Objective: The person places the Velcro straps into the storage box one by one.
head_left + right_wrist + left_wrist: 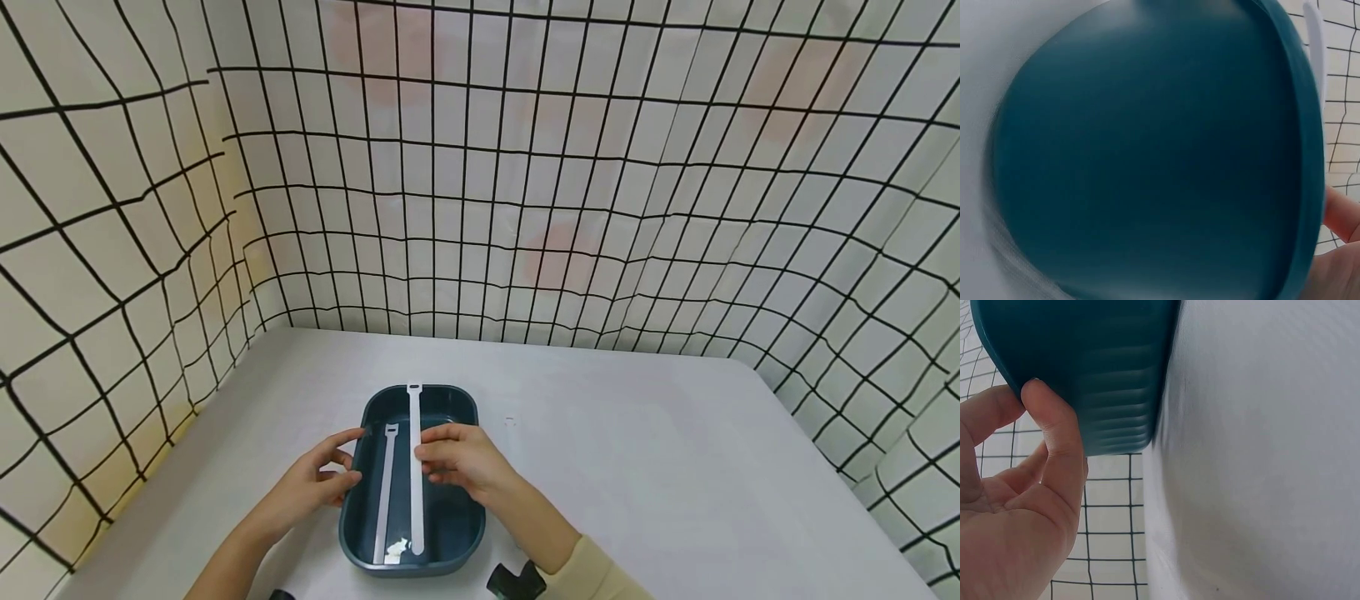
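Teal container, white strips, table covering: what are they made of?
Teal container: probably moulded plastic, semi-gloss; smooth walls, shallow ridges, soft highlights. Coated metal not ruled out.
White strips: likely plastic, finish unclear; thin, straight, slotted heads.
Table covering: apparently fabric, matte; faint weave and creases in the wrist views.

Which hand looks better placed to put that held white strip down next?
Probably the right hand: it pinches the white strip over the blue tray. The left hand is at the tray's side and holds no strip.

Tray (1097, 356) cropped, right hand (1338, 269) cropped, wrist views
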Demonstrator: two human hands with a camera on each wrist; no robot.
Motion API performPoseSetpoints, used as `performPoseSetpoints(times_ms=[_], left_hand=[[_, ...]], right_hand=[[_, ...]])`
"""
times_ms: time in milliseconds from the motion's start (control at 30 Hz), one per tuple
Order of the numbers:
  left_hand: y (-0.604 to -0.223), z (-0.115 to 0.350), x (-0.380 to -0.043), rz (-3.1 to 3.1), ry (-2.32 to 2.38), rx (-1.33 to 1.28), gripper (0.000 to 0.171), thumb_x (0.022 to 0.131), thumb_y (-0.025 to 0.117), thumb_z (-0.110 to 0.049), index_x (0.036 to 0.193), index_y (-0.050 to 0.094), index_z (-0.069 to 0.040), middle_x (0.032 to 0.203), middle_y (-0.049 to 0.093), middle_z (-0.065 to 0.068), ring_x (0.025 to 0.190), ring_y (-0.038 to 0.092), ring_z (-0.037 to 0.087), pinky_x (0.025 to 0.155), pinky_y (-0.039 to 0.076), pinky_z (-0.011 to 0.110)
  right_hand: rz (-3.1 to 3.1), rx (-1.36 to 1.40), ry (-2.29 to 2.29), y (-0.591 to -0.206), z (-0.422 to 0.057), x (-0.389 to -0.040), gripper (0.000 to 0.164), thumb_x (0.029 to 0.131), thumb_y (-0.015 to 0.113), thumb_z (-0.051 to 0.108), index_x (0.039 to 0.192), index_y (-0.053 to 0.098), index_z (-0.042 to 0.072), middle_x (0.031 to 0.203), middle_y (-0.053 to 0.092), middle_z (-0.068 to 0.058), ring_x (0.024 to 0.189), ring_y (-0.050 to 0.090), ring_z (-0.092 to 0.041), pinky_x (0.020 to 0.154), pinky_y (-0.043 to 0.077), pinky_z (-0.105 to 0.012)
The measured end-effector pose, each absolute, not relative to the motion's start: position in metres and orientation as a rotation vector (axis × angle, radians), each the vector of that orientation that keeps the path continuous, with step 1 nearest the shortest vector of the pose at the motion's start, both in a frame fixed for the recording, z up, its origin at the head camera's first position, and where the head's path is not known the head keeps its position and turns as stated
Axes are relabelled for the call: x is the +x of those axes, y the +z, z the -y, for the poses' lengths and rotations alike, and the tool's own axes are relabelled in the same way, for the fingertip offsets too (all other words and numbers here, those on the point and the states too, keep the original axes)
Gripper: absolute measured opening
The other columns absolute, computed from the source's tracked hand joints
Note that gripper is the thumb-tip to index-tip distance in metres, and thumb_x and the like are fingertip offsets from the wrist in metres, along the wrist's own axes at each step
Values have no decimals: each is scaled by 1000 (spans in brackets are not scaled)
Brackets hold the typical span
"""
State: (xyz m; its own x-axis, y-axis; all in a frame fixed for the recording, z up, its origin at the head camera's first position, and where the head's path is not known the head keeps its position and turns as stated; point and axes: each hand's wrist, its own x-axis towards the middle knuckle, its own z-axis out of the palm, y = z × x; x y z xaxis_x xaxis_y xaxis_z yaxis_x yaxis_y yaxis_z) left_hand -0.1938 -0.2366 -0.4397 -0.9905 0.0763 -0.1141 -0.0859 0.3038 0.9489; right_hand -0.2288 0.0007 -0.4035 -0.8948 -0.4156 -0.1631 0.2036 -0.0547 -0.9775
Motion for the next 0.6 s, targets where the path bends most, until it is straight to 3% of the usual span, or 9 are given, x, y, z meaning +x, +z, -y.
performPoseSetpoints(times_ms=[600], left_hand=[[-439, 238, -194, -2420, 1761, 25, 63, 90, 69, -15, 146, 40, -11, 100, 50, 14, 81, 64, 25, 74, 57, 35]], right_hand=[[-1874, -161, -1983, -415, 16, -230, 21, 87, 71, 4, 105, 66, -5, 81, 67, -4, 64, 63, -12, 62, 54, -26]])
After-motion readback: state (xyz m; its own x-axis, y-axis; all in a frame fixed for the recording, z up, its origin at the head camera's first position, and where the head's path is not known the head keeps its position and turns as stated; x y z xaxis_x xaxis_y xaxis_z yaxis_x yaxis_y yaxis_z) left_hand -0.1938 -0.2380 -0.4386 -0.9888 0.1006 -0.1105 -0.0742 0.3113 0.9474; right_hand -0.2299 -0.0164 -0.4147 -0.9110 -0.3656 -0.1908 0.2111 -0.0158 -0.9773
